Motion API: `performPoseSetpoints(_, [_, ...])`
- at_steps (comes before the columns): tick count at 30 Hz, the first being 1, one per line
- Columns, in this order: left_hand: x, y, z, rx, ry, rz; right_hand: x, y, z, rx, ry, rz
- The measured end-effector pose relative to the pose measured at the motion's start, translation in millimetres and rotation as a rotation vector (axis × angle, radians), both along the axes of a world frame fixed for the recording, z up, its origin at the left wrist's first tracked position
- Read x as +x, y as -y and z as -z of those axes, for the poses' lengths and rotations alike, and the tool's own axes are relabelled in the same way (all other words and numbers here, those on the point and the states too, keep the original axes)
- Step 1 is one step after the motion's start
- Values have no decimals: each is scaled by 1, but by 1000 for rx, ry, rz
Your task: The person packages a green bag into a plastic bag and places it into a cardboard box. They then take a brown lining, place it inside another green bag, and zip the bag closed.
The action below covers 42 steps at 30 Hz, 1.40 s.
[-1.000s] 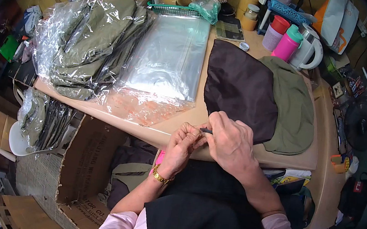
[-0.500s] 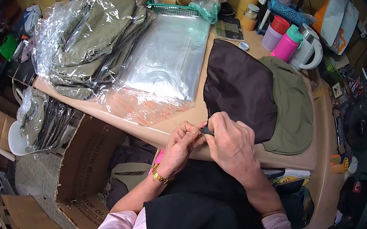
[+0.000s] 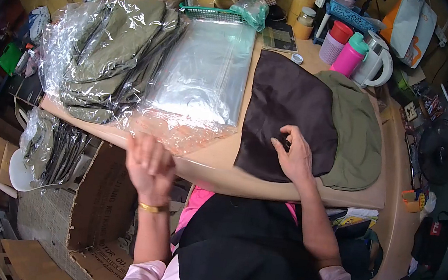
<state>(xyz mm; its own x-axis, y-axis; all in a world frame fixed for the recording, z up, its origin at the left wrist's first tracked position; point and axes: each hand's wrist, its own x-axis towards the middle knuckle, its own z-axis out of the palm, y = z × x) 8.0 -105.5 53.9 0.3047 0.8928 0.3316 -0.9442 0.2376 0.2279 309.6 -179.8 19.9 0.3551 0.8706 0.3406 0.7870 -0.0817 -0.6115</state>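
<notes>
My left hand (image 3: pixel 148 164) is raised past the table's front edge, over the cardboard box; motion blurs its curled fingers, so I cannot see whether anything is in them. A gold bracelet circles that wrist. Over the dark brown cloth (image 3: pixel 289 106) is my right hand (image 3: pixel 296 155), its thumb and fingers curled round a small dark thing (image 3: pixel 287 146) whose kind I cannot make out. The brown cloth lies flat on the table and partly covers an olive green cloth piece (image 3: pixel 359 134) at its right.
Plastic-wrapped olive garments (image 3: pixel 111 53) are heaped at the left of the table, beside a stack of clear plastic bags (image 3: pixel 204 70). A pink bottle (image 3: pixel 351 55) and a kettle (image 3: pixel 376 63) stand at the back right. A cardboard box (image 3: pixel 99 203) sits below the front edge.
My hands were together at the brown cloth's near corner and have parted. The left swung away leftward; the right moved slightly up and right over the cloth. The cloth's near corner now lies flatter.
</notes>
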Motion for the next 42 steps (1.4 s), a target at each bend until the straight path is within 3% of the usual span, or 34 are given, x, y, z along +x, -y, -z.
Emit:
performPoseSetpoints(1, [-5,-8,-7,65,-14,-51,-1,0,9,-2,-4,-4])
performPoseSetpoints(3, [15,4,-18,-273,-555,-463,-5,-2,18,52,91,-30])
performPoseSetpoints(5, [30,11,1,110,-1127,-328,-9,-4,16,11,74,-43])
performPoseSetpoints(7, [61,11,51,542,-1564,-667,-9,-5,15,-53,67,-25])
performPoseSetpoints(8, [67,13,48,544,-1557,-667,-9,-4,14,-51,71,-21])
performPoseSetpoints(10, [77,19,40,650,-1803,-209,-9,2,14,-94,152,-21])
performPoseSetpoints(12, [60,10,47,580,-1544,-331,-5,7,13,-110,176,-9])
performPoseSetpoints(14, [25,0,26,276,-1616,-369,-3,12,17,-155,197,-9])
performPoseSetpoints(15, [9,-12,31,151,-1387,-400,-5,14,16,-158,196,10])
performPoseSetpoints(16, [-2,-18,21,254,-1394,-342,-9,15,14,-198,186,-10])
performPoseSetpoints(17, [-6,-13,10,294,-1650,-253,-14,15,12,-232,176,-31])
performPoseSetpoints(19, [13,8,8,469,-1813,-211,-21,15,-2,-295,23,-202])
performPoseSetpoints(21, [28,23,11,636,-1947,69,-32,3,-25,-297,-64,-242])
performPoseSetpoints(25, [52,48,38,1064,-1940,114,-36,-40,-31,-213,4,-87])
performPoseSetpoints(27, [50,47,35,1104,-1931,203,-26,-55,-2,-332,111,-92])
performPoseSetpoints(30, [32,40,23,831,-2057,459,-17,-65,10,-355,73,-90])
performPoseSetpoints(31, [27,40,25,855,-2055,456,-18,-66,8,-352,45,-87])
performPoseSetpoints(33, [26,35,27,621,-1937,458,-21,-83,11,-308,-98,-191])
performPoseSetpoints(34, [28,35,30,457,-1799,408,-23,-99,16,-224,-169,-246])
performPoseSetpoints(36, [29,25,38,393,-1575,-19,-28,-119,-13,54,-349,-387])
performPoseSetpoints(37, [17,14,45,206,-1513,-236,-34,-123,-37,174,-670,-441])
performPoseSetpoints(38, [24,4,37,201,-1217,-543,-45,-115,-71,441,-796,-288])
performPoseSetpoints(39, [40,17,-18,290,-1104,-691,-39,-107,-98,428,-1005,-338])
performPoseSetpoints(41, [40,19,-60,832,-1161,-749,-21,-78,-122,401,-1156,-397])
performPoseSetpoints(42, [42,37,-68,761,-1217,-559,-4,-68,-111,397,-1198,-431])
